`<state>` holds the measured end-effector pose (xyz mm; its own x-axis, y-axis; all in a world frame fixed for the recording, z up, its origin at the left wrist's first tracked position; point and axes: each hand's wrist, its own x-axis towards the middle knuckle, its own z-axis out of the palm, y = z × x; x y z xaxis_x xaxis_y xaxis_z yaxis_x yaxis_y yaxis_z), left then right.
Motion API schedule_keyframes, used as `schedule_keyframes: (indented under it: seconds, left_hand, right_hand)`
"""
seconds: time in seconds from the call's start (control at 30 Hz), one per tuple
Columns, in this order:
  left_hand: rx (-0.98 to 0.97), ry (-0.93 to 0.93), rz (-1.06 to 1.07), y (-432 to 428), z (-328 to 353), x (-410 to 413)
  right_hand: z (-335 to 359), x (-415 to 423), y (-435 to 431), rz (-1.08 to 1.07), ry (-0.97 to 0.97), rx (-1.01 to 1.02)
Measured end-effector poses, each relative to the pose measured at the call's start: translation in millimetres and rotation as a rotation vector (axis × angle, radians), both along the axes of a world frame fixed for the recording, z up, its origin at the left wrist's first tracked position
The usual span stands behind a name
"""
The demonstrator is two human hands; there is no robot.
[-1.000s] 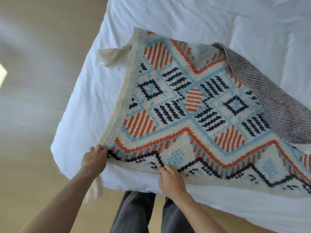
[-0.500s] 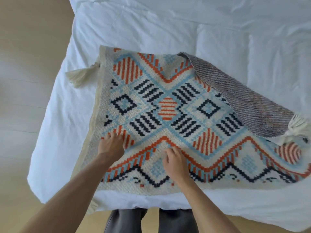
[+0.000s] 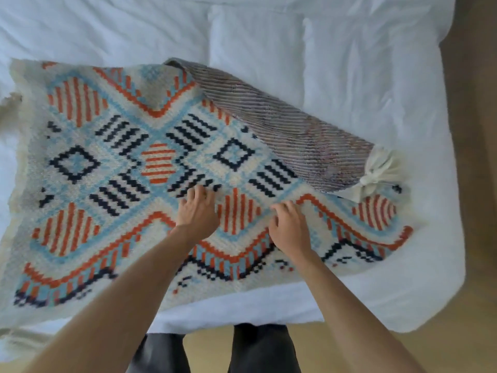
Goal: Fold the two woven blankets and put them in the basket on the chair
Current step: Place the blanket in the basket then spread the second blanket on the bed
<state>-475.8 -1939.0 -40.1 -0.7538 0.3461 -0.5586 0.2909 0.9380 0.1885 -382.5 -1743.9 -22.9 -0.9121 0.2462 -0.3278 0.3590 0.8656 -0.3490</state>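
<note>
A woven blanket (image 3: 113, 162) with orange, blue and black diamond patterns lies spread on a white bed (image 3: 349, 76). Its far right corner is turned over, showing a striped grey underside (image 3: 290, 130) and a cream tassel (image 3: 382, 170). My left hand (image 3: 197, 211) rests on the blanket near its middle, fingers spread and slightly bent. My right hand (image 3: 289, 224) lies on it just to the right, fingers also loosely bent on the cloth. Neither hand clearly pinches the fabric. No second blanket, basket or chair is in view.
The bed's near edge (image 3: 269, 310) runs across the lower frame, with wooden floor (image 3: 478, 184) to the right and below. My dark trouser legs (image 3: 212, 351) stand against the bed edge. A cream tassel (image 3: 9, 103) sticks out at the blanket's far left.
Both hands left the blanket's near edge and slid onto its patterned surface, moving right and farther in. The view shifted right, and the turned-over corner now shows fully.
</note>
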Motion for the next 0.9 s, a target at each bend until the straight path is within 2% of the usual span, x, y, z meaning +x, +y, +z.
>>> schedule_keyframes:
  seconds: [0.13,0.3,0.43,0.53,0.6,0.67,0.8,0.9]
  left_hand:
    - [-0.004,0.022,0.02,90,0,23]
    - [0.016,0.0,-0.115,202,3,43]
    - [0.075,-0.046,-0.245,280,8,63]
    - [0.122,-0.1,-0.292,319,12,78]
    - [0.158,-0.129,-0.315,335,13,86]
    - [0.194,-0.187,-0.351,343,14,94]
    - [0.215,-0.427,-0.434,351,17,114]
    - [0.242,-0.41,-0.397,354,20,126]
  right_hand:
    - [8,40,105,-0.066,-0.035,0.065]
    - [12,92,219,-0.208,-0.068,0.115]
    - [7,120,275,-0.36,-0.049,0.168]
    - [-2,126,298,-0.503,-0.109,0.032]
    - [-8,124,306,-0.502,-0.143,-0.082]
    - [-8,118,306,-0.475,-0.107,-0.15]
    - [-2,103,293,-0.552,-0.004,-0.311]
    - [0,90,283,-0.634,0.086,-0.391]
